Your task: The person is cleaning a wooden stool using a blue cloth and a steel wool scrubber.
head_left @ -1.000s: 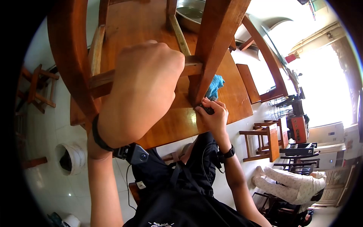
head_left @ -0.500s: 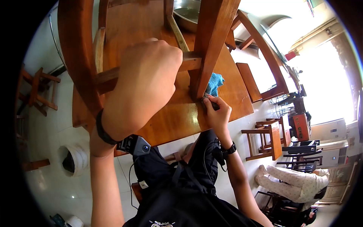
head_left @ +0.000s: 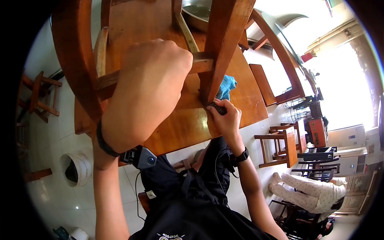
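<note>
A wooden stool stands on the wooden table, close in front of me. My left hand is wrapped around the stool's lower rung, fingers closed on it. My right hand pinches a small dark object against the foot of the stool's near leg, where the leg meets the tabletop. A blue cloth lies on the table just behind that leg. What the dark object is cannot be made out.
A metal bowl sits on the table beyond the stool. On the tiled floor are a white bucket at left, small wooden stools at left and right. Another person sits at lower right.
My right hand has shifted the dark object slightly along the foot of the stool leg. My left hand keeps its grip on the rung.
</note>
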Tool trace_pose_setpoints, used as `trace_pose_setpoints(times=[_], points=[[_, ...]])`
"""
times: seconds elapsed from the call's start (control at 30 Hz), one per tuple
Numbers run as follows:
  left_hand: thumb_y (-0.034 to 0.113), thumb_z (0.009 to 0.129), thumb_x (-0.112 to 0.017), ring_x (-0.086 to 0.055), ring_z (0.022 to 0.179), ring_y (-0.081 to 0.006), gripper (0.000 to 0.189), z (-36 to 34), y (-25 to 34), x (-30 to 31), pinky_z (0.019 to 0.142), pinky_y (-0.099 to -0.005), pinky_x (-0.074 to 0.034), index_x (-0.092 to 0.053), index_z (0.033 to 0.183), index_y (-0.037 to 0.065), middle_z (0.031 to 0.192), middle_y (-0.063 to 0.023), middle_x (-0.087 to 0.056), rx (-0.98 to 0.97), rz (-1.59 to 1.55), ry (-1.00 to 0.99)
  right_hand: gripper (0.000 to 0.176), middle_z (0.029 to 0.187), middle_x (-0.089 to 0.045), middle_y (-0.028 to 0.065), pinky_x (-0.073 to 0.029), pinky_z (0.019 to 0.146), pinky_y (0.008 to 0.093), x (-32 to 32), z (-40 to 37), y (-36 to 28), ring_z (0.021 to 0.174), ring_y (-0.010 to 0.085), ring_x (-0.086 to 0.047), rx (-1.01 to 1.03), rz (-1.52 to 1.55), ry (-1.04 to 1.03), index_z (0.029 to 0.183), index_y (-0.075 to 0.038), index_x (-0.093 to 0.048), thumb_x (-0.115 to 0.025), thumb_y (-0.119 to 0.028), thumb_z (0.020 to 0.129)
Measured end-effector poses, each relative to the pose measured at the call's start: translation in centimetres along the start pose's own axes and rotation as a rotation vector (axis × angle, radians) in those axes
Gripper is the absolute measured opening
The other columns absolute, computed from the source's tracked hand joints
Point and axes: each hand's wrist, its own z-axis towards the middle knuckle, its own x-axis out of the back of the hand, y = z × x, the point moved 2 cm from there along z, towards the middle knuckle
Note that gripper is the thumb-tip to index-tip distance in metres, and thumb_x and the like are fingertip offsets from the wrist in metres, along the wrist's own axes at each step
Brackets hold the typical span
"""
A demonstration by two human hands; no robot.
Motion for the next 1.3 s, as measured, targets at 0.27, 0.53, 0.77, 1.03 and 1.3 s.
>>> trace_pose_setpoints(times=[0.27, 0.53, 0.77, 1.03, 1.3], points=[[0.013, 0.082, -0.08, -0.069, 0.09, -0.0348, 0.02, -0.2, -0.5, -0.3, 0.08, -0.0441, -0.054, -0.071, 0.094, -0.002, 0.088, -0.0169, -0.07, -0.049, -0.033, 0.089, 0.023, 0.101, -0.079, 0.0155, -0.058, 0.087, 0.0312, 0.2, 0.3, 1.7, 0.096, 0.0209, -0.076, -0.109, 0.15, -0.004, 0.092, 0.006, -0.07, -0.085, -0.008, 0.083], [0.013, 0.084, -0.079, -0.07, 0.091, -0.0346, 0.02, -0.3, -0.2, 0.0, 0.08, -0.044, -0.055, -0.07, 0.096, -0.001, 0.089, -0.0162, -0.07, 0.009, -0.001, 0.025, 0.028, 0.105, -0.079, 0.0187, -0.057, 0.092, 0.0315, 0.2, 0.5, 0.2, 0.104, 0.0198, -0.076, 0.006, 0.191, -0.062, 0.088, 0.008, -0.068, -0.09, -0.008, 0.078], [0.014, 0.085, -0.078, -0.07, 0.088, -0.0342, 0.021, -0.5, 0.1, 0.1, 0.077, -0.0435, -0.055, -0.07, 0.098, 0.0, 0.09, -0.0151, -0.071, 0.035, 0.015, -0.008, 0.028, 0.094, -0.079, 0.017, -0.058, 0.088, 0.0322, 0.5, 1.0, 0.6, 0.098, 0.0219, -0.077, 0.083, 0.08, -0.099, 0.083, 0.007, -0.065, -0.089, -0.006, 0.078], [0.014, 0.084, -0.079, -0.07, 0.087, -0.0349, 0.021, -0.7, -0.2, 0.0, 0.077, -0.043, -0.055, -0.07, 0.096, 0.0, 0.088, -0.0162, -0.07, 0.02, 0.034, 0.013, 0.018, 0.095, -0.079, 0.009, -0.057, 0.081, 0.0272, 1.7, 2.6, 3.8, 0.089, 0.0114, -0.071, -0.228, 0.445, -0.239, 0.092, 0.005, -0.072, -0.083, -0.008, 0.088], [0.016, 0.084, -0.079, -0.07, 0.087, -0.0345, 0.023, -0.2, -0.2, -0.2, 0.077, -0.0429, -0.055, -0.07, 0.098, 0.0, 0.088, -0.0157, -0.07, 0.029, 0.034, -0.019, 0.019, 0.115, -0.076, 0.016, -0.055, 0.097, 0.0305, -0.6, 1.2, 2.4, 0.109, 0.0175, -0.071, -0.115, 0.623, -0.193, 0.1, 0.009, -0.072, -0.082, -0.001, 0.088]])
